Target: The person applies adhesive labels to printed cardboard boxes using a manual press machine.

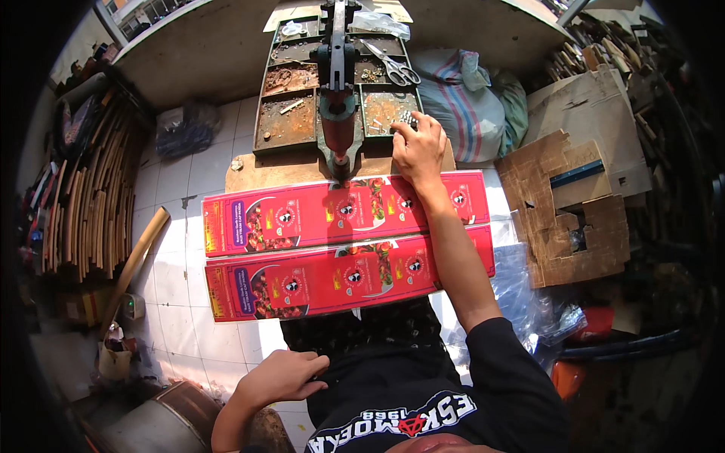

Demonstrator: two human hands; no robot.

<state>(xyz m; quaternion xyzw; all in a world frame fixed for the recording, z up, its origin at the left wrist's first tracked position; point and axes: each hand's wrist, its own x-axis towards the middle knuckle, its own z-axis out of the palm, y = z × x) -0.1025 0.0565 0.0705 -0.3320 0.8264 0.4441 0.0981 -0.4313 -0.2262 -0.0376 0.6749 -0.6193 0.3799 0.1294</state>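
My right hand (420,147) reaches into the right front compartment of a metal tray (302,121), its bent fingers and thumb apart beside small metal pieces (404,118). My right forearm crosses a red printed sheet (332,279) with food pictures, laid in two long panels over my lap and a wooden board (245,175). The tip of a dark upright hand press (337,124) stands at the sheet's far edge. Near my waist, my left hand (291,377) is loosely bent, thumb apart from the fingers, with nothing seen in it.
Scissors (394,66) lie on the tray's far right part. A striped woven sack (457,106) stands right of the tray. Cardboard pieces (566,204) lie to the right, and stacked boards (91,189) lean at the left. A round drum (166,419) sits near my left arm.
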